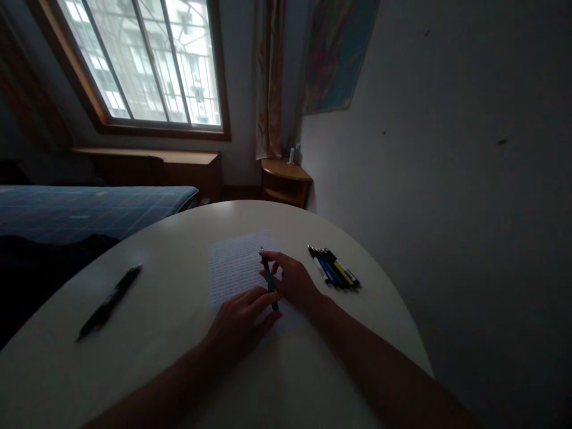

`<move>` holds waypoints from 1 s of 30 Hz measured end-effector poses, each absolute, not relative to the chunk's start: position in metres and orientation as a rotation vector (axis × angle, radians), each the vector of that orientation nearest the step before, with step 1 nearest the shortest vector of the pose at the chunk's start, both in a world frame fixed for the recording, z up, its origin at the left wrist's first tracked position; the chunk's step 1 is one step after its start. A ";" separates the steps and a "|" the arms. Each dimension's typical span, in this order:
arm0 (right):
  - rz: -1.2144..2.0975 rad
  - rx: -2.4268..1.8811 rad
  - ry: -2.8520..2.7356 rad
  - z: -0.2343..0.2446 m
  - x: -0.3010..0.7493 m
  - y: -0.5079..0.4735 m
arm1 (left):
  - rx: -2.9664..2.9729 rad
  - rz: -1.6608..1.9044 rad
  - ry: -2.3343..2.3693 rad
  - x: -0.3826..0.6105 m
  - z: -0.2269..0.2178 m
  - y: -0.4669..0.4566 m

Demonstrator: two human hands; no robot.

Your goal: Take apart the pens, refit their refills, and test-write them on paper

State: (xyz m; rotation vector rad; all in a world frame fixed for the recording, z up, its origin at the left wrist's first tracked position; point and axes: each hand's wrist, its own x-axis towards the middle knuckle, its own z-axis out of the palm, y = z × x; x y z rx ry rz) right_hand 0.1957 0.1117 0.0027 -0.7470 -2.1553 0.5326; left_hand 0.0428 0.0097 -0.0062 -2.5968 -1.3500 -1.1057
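Observation:
A slim dark pen (269, 275) with a greenish barrel slants over a sheet of handwritten paper (230, 259), its tip pointing away from me. My right hand (297, 283) pinches it from the right between thumb and fingers. At the pen's near end, my left hand (243, 316) curls its thumb and index finger about the barrel. Both hands rest over the lower part of the sheet and hide some of it. Right of the paper lies a row of several pens (335, 271) side by side, with black, white, blue and yellow barrels.
A long black pen-shaped object (109, 304), slightly blurred, lies at the left of the round white table (179, 357). Beyond the table are a bed with a blue checked cover (98, 205), a wooden corner shelf (286, 170) and a window (152, 65). A white wall (447, 208) rises on the right.

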 end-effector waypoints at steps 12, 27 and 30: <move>0.444 -0.642 -2.184 0.001 0.196 0.111 | -2.567 -1.062 -1.201 0.042 -0.002 0.011; 0.323 -0.580 -2.068 0.007 0.198 0.110 | -2.555 -1.015 -1.196 0.042 -0.008 0.012; 0.331 -0.575 -2.034 0.010 0.199 0.108 | -2.560 -1.025 -1.208 0.041 -0.009 0.012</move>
